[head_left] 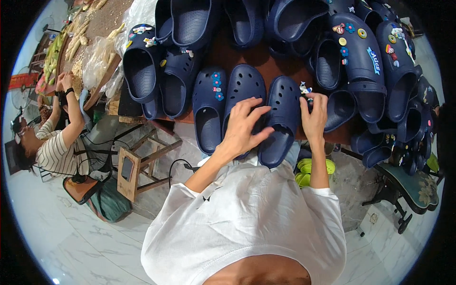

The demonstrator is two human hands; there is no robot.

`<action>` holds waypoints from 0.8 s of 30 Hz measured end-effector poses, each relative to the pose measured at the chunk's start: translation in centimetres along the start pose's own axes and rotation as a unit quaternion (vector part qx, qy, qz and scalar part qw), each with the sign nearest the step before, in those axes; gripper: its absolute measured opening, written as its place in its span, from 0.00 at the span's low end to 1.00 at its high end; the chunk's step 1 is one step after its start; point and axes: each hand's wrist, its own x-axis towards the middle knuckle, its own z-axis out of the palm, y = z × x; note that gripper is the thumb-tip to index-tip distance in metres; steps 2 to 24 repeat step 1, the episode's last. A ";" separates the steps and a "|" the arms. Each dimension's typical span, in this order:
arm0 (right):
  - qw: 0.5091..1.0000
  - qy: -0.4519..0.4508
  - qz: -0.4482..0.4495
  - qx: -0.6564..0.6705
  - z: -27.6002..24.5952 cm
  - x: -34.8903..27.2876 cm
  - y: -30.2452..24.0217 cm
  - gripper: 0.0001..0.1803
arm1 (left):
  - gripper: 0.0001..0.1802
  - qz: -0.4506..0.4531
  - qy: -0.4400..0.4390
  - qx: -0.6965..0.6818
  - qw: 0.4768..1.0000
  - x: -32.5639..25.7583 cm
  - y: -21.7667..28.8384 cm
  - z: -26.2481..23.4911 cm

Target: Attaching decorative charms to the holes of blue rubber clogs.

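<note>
My left hand (245, 126) is spread over two navy clogs, fingers apart. Its fingertips lie on the upper of the middle clog (243, 81), and its thumb reaches over the opening of the right-hand clog (284, 99). That right-hand clog has bare holes and no charms. Just to its right, my right hand (314, 118) is bent at the table, thumb apart from the fingers, close to small white-and-blue shoe charms (305, 88). A third navy clog (209, 107) at the left of this row carries blue flower charms and a pink-and-white one.
More navy clogs (141, 71) crowd the table's left and far side; charm-covered clogs (365, 59) are stacked at right. Lime-green clogs (317, 166) sit below the table edge. A wooden stool (128, 172) with a phone stands left. Another person (61, 147) works at far left.
</note>
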 end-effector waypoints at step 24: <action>0.998 -0.018 0.034 0.042 -0.3 -0.8 -0.3 0.15 | 0.36 -0.010 0.013 -0.032 0.999 -0.5 -0.5 -0.4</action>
